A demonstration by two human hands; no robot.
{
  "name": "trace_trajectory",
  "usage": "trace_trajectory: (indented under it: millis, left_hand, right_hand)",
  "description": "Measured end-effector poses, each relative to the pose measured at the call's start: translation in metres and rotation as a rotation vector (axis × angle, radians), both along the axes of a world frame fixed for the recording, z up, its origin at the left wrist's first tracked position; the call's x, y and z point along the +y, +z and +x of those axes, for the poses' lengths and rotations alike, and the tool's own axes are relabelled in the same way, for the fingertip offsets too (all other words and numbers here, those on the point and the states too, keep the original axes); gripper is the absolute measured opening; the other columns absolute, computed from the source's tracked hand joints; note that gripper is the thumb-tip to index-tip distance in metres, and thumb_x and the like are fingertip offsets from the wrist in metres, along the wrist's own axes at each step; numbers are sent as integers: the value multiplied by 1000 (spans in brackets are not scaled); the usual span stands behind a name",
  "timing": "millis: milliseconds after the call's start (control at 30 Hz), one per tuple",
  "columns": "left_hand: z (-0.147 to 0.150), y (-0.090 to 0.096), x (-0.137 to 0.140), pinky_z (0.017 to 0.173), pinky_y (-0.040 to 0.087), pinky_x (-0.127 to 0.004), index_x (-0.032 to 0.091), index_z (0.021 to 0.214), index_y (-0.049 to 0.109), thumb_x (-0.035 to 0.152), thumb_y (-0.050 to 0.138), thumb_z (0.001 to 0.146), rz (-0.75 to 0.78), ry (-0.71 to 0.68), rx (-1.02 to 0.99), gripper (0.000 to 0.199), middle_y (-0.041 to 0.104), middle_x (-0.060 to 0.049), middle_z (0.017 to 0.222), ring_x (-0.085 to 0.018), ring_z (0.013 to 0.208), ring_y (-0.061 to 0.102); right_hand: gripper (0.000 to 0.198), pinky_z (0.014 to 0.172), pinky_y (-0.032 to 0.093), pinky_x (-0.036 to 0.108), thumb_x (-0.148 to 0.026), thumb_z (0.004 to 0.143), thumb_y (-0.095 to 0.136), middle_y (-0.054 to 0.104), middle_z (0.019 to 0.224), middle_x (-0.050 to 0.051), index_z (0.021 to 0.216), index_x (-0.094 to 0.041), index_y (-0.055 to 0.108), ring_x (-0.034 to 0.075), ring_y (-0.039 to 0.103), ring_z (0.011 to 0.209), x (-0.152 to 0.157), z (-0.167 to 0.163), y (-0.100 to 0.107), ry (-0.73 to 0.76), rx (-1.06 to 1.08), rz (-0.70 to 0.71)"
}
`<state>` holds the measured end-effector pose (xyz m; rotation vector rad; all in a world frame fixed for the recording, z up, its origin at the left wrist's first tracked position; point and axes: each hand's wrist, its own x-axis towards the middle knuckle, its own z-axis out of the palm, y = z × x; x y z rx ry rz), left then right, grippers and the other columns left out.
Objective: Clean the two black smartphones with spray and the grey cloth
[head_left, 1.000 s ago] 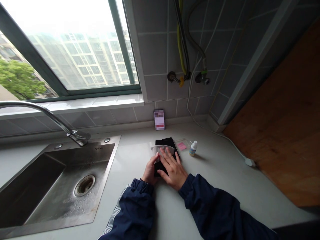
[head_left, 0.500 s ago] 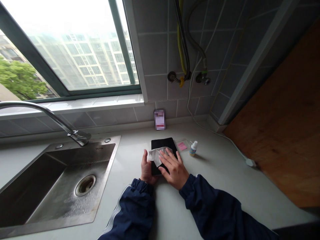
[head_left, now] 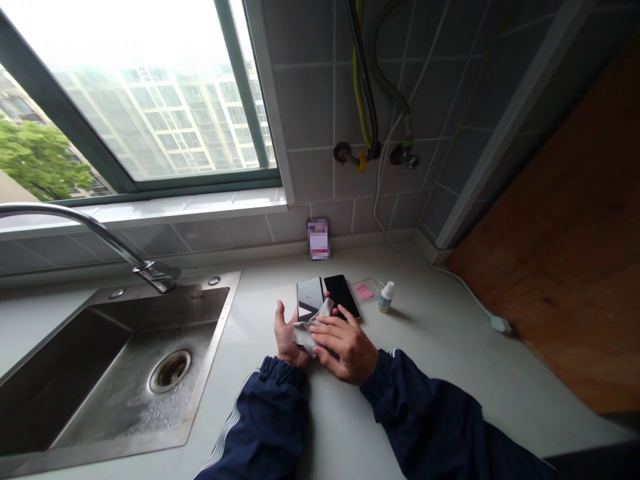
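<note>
My left hand [head_left: 287, 337] is wrapped round a smartphone [head_left: 309, 297] with a glossy screen that mirrors pale light. A crumpled light grey cloth [head_left: 303, 335] lies over the phone's lower part. With bent fingers my right hand [head_left: 349, 348] presses and holds this cloth against the screen. Just beyond, a second dark-screened phone [head_left: 341, 293] rests on the counter. To its right are a pink slip [head_left: 364, 291], on or beside a thin clear piece, and a small white bottle [head_left: 386, 297] standing upright.
A steel sink [head_left: 213, 373] with a chrome faucet [head_left: 100, 233] is at the left. Another phone [head_left: 319, 239], its screen blurred out, leans on the tiled wall. A white cable [head_left: 465, 287] runs along the counter [head_left: 450, 360] towards a wooden panel [head_left: 565, 267].
My right hand has drawn the cloth down towards the phone's lower end. The held phone has shifted left and tilted, so its screen now reflects light and the dark phone behind shows separately.
</note>
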<state>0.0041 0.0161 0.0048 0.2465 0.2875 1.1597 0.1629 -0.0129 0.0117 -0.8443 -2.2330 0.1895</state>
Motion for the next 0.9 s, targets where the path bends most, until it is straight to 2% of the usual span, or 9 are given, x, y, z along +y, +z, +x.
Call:
trace_trajectory:
  millis: [100,200,300,367,467,600,733,900]
  left_hand:
    - [-2,-3,1,110,42,-56,10,153,42,68,40,95,21,-9,-6,82,60,-23,140,-39,126,60]
    - [-3,-4,1,108,43,-58,11,154,40,71,37,95,34,-40,16,85,59,-23,142,-40,124,61]
    - [-2,-4,-1,106,43,-61,15,156,38,74,36,93,29,-58,38,86,58,-22,143,-41,122,62]
    - [0,-4,-1,107,43,-61,14,156,38,75,37,93,23,-52,39,88,59,-22,142,-41,123,62]
    - [2,-5,0,111,40,-59,5,152,43,75,37,92,16,-46,32,92,61,-26,138,-42,127,59]
    - [2,-8,2,114,37,-60,2,147,50,79,32,91,33,-72,13,96,60,-26,140,-44,133,53]
    - [0,-9,1,114,37,-58,10,144,55,79,29,91,89,-18,-3,91,57,-21,146,-43,138,48]
    - [-5,-8,1,112,40,-56,23,139,63,80,24,91,134,-4,14,84,55,-12,150,-41,143,43]
  right_hand:
    - [32,126,2,53,-34,97,55,70,132,5,123,-23,69,23,57,133,-1,1,0,64,-57,-44]
    - [47,123,-9,59,-41,97,56,58,148,9,139,-22,58,27,42,146,-2,1,2,134,-187,-113]
    - [58,121,-13,63,-48,98,55,47,157,10,149,-21,48,28,29,153,-3,-2,2,162,-276,-158]
    - [61,121,-12,65,-50,99,54,41,160,10,153,-22,44,29,25,154,-3,-4,0,137,-312,-167]
    - [62,121,-3,68,-50,100,53,34,164,9,155,-24,41,30,21,155,-2,-6,-3,49,-353,-172]
    - [58,121,4,69,-46,100,55,31,165,8,153,-27,44,31,21,155,0,-4,-2,-47,-361,-190]
    - [55,119,4,72,-53,98,55,35,163,6,148,-30,51,32,24,154,0,0,0,26,-338,-198]
    - [59,120,1,69,-61,98,50,34,164,6,149,-32,49,32,23,154,-1,0,-1,129,-342,-198]
